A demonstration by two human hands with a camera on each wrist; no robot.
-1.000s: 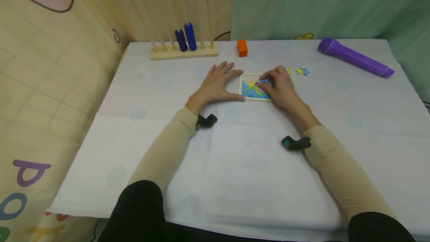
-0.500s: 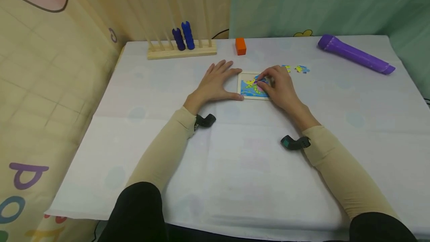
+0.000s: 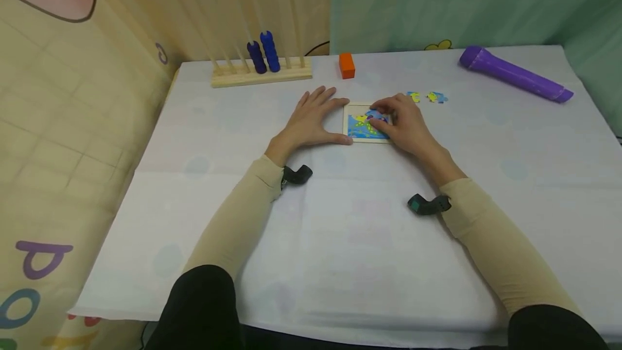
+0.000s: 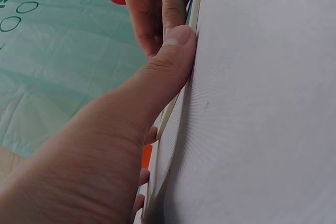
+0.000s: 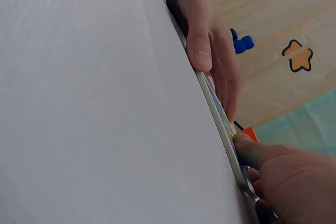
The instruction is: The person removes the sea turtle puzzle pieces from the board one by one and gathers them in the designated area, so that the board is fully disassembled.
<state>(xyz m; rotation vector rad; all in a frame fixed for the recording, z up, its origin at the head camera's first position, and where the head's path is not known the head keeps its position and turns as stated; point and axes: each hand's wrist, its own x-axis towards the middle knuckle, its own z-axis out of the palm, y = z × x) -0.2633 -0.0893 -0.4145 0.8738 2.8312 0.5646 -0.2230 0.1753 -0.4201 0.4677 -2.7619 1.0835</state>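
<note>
A small jigsaw puzzle in a pale wooden frame [image 3: 357,140] lies on the white-covered table, its picture blue, yellow and pink. My left hand [image 3: 311,120] rests at its left side, thumb and index finger spread straight to the frame's two left corners. In the left wrist view that thumb [image 4: 168,59] lies along the frame's edge. My right hand [image 3: 405,123] is over the puzzle's right part, with a blue and purple puzzle piece [image 3: 376,116] between thumb and index finger. The palm hides the frame's right side. Two loose yellow and blue puzzle pieces [image 3: 437,97] lie just behind this hand.
A wooden bead rack [image 3: 262,75] with upright pegs and dark blue beads stands at the back left. Beside it is an orange block [image 3: 347,66]. A purple tube [image 3: 515,74], wider at one end, lies at the back right. Printed curtains hang behind the table.
The right thumb and index finger have parted slightly over the puzzle, and more of the blue and purple piece shows. My left hand keeps its place on the frame. The view has shifted slightly.
</note>
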